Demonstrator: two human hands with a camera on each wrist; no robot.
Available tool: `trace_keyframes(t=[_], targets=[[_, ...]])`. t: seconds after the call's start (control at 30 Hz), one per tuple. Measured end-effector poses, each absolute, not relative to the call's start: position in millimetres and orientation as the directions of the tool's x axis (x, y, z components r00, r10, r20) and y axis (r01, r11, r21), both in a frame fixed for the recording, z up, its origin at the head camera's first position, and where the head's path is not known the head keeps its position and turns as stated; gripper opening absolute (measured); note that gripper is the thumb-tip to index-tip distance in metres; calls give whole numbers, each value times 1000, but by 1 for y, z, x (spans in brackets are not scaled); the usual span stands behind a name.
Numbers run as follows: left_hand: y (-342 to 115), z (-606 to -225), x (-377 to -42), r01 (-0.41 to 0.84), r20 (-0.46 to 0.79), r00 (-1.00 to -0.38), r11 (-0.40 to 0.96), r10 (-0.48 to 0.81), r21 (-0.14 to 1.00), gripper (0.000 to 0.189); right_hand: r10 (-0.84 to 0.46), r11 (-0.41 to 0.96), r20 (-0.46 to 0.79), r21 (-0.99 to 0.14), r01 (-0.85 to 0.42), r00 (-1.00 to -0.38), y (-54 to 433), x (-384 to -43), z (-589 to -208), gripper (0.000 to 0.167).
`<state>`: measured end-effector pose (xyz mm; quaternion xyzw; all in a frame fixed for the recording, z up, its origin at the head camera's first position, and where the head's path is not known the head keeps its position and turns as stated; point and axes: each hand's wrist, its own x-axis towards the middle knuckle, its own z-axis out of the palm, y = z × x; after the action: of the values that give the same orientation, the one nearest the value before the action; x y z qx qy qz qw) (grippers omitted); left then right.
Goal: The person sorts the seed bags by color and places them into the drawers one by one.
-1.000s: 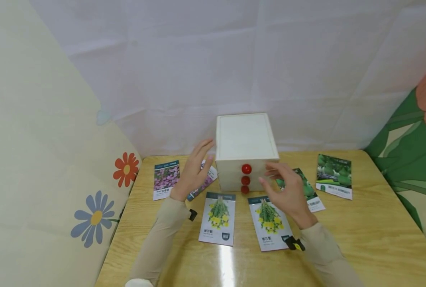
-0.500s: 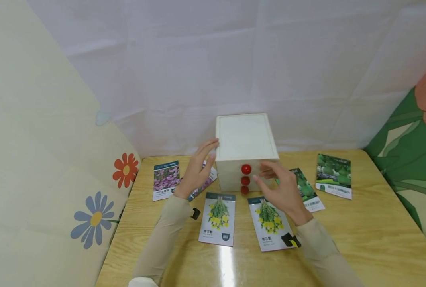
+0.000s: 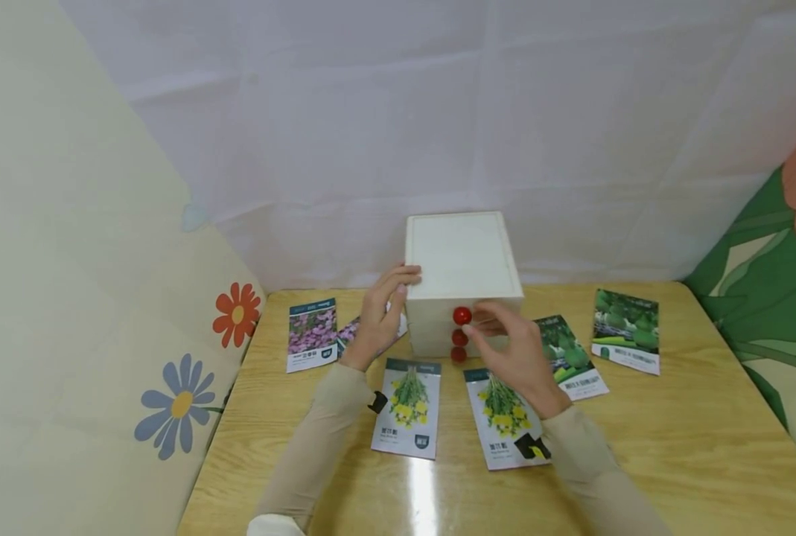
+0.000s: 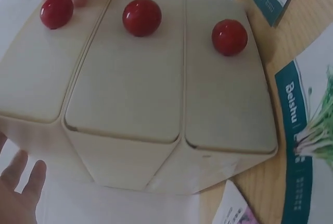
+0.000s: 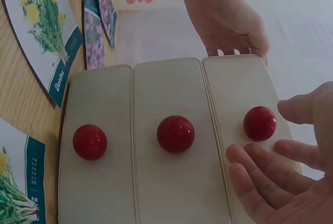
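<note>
A small off-white drawer box [image 3: 462,253] with three stacked drawers stands at the back of the table. Each drawer front carries a round red knob; the top knob [image 3: 462,316] is the highest. My left hand [image 3: 383,316] rests its fingers on the box's upper left edge. Close to the top knob is my right hand [image 3: 514,353], its thumb and fingers spread around the knob. In the right wrist view a small gap shows between the thumb and the top knob [image 5: 260,123], and the fingers lie beside it near the drawer front.
Two yellow-flower seed packets [image 3: 407,409] lie before the box. Pink-flower packets [image 3: 313,335] are at its left, one partly behind my left hand. Green vegetable packets [image 3: 625,331] lie at its right. A white cloth [image 3: 344,149] hangs behind.
My left hand has moved right and come onto the box's upper left edge. The right hand has shifted left, from the drawer front's right side to the top knob. The box stays put.
</note>
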<state>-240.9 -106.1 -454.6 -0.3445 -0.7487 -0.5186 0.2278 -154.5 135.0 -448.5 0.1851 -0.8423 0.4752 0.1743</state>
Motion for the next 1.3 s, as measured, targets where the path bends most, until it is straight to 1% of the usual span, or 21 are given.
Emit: trace_keyframes(t=[0.2,0.3,0.47,0.73,0.87,1.0,1.1,1.3], targets=[[-95,-446,-234,793,759,-609,178,230,583,28,-138,467,467,-747,-473,-873,129,-155,-450,35],[-92,-440,-228,789,756,-614,185,225,586,27,-112,471,470,-750,-464,-875,127,-155,-451,34],[-90,-438,-225,777,748,-629,198,211,597,27,-64,440,459,-784,-438,-886,122,-154,-455,31],[-91,-440,-221,755,729,-655,208,201,621,27,92,307,446,-863,-401,-890,102,-153,-466,30],[-91,-441,-221,762,735,-647,196,203,617,28,140,221,417,-897,-382,-898,95,-147,-458,29],[-90,-440,-221,769,744,-639,188,196,611,27,168,133,379,-924,-360,-910,91,-139,-444,29],[-90,-439,-221,770,747,-637,189,191,609,27,211,92,332,-943,-320,-919,89,-137,-441,29],[-89,-444,-224,755,731,-656,190,188,628,28,309,-34,181,-979,-201,-934,85,-138,-443,30]])
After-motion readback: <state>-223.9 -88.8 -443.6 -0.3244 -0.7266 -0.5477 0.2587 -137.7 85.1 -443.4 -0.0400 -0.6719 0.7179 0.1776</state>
